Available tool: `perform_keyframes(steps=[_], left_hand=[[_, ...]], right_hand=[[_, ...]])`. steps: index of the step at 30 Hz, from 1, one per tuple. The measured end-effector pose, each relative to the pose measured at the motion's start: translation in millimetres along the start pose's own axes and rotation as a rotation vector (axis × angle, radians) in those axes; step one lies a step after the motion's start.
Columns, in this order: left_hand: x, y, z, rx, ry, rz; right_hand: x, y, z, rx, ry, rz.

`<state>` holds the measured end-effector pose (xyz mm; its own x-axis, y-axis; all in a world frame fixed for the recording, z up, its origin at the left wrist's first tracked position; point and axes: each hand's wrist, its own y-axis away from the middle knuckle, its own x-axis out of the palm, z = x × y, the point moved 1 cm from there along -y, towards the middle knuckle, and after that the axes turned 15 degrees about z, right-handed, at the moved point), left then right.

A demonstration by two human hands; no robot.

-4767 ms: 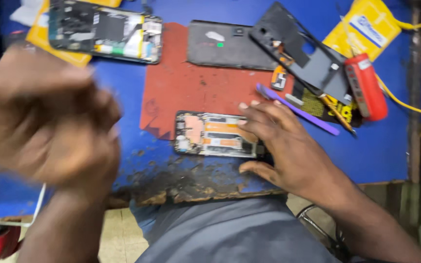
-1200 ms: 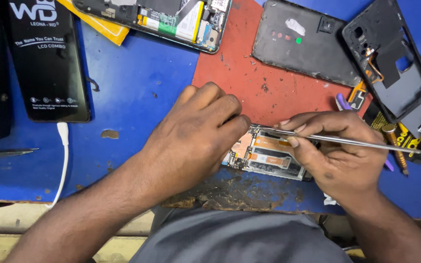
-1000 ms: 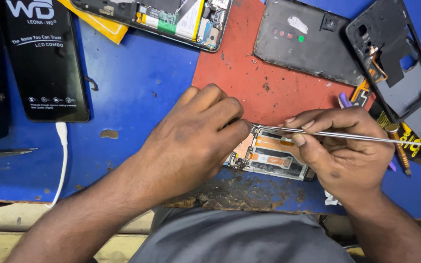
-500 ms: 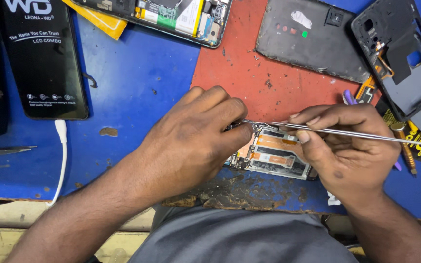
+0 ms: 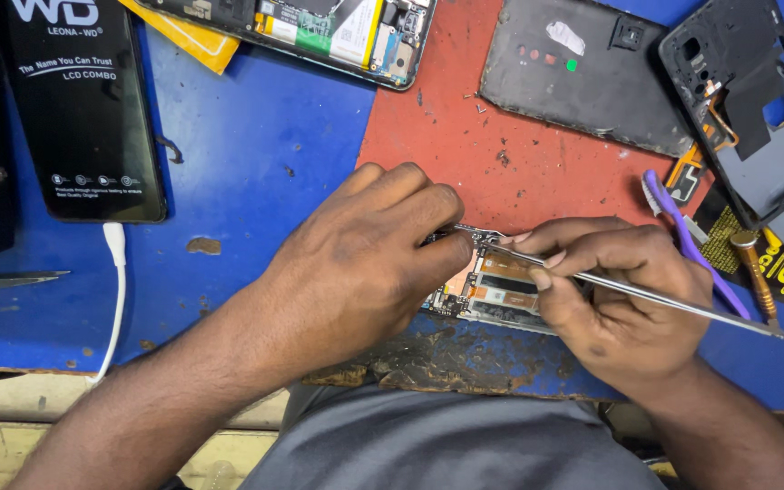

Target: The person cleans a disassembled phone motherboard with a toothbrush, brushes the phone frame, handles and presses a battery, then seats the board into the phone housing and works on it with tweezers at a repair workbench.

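One opened phone (image 5: 501, 292) on the desk (image 5: 256, 163): light, likely fragile; left hand (image 5: 356, 259) grips its edge, right hand (image 5: 619, 295) pinches tweezers (image 5: 646, 292) over it.

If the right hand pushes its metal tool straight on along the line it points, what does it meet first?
Likely the left hand: the metal tool in the right hand points left across the opened phone, its tip near those fingers. Depth is unclear.

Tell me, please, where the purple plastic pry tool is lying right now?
In the head view the purple pry tool lies on the right of the bench, just beyond the right hand, beside the orange-handled screwdriver.
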<state>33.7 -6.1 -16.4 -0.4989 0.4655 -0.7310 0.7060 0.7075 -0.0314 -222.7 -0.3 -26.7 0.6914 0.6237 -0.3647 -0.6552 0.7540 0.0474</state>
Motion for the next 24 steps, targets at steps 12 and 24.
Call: perform_keyframes(steps=[12,24], left_hand=[[1.9,-2.0,0.1,-0.016,0.035,-0.043],[2.7,-5.9,-1.4,-0.043,0.066,-0.07]], right_hand=[[0.2,-0.8,-0.4,0.019,0.029,-0.011],[0.6,1.6,-2.1,0.049,0.039,-0.029]])
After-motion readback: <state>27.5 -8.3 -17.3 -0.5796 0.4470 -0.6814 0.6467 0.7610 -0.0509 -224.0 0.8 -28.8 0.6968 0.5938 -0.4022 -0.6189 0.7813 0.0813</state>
